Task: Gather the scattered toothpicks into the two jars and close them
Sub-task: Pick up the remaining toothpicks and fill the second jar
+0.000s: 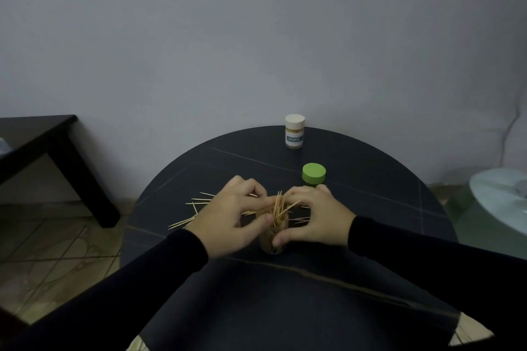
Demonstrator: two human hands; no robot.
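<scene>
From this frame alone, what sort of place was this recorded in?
Probably a room in a home, not a lab: a round dark table against a plain wall, patterned floor tiles, and another dark table to the left.

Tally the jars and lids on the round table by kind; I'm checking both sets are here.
Closed jar with white lid: 1
Open jar with toothpicks sticking out, between both hands: 1
Loose green lid: 1
Total: 3
</scene>
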